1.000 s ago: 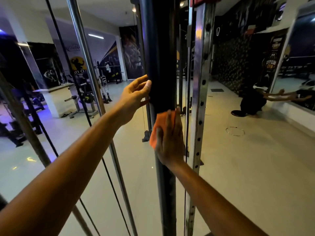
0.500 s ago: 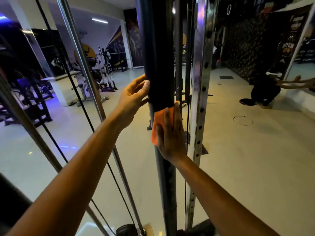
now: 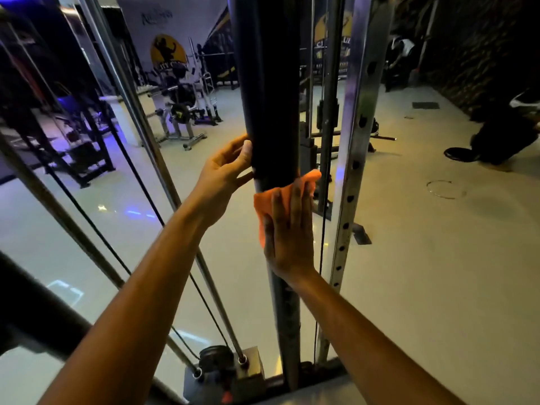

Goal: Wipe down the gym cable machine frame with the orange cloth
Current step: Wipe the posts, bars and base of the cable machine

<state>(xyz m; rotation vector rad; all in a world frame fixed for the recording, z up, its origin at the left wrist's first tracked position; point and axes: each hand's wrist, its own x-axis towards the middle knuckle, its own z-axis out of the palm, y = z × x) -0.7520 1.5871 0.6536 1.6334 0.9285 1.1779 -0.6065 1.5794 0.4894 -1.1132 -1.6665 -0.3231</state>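
Head view. A black upright post [image 3: 267,83] of the cable machine frame is taken as the reference; its top is cut off by the upper edge, and its foot is lost in shadow at the base.

The orange cloth [image 3: 264,207] is pressed flat against the front of the post, roughly at mid-height. It is largely covered by the right hand [image 3: 289,232], whose fingers are held straight and close together over it; only the cloth's left edge and a bunched corner to the upper right are exposed. The thumb is hidden on the far side.

The left hand [image 3: 223,178] rests on the left flank of the post, just above the cloth. Its fingers are nearly straight and slightly apart, with the tips touching the post; no grip around it can be confirmed.

Just right of the post stands a chrome upright with holes [image 3: 355,147], cut off at the top. Left of the post, a slanted chrome guide rod [image 3: 163,176] and a black cable [image 3: 140,182] run down to a dim base block [image 3: 248,366], where detail cannot be made out. Far right of the post, a person's dark leg and shoe [image 3: 467,153] are partly cut off by the frame edge.
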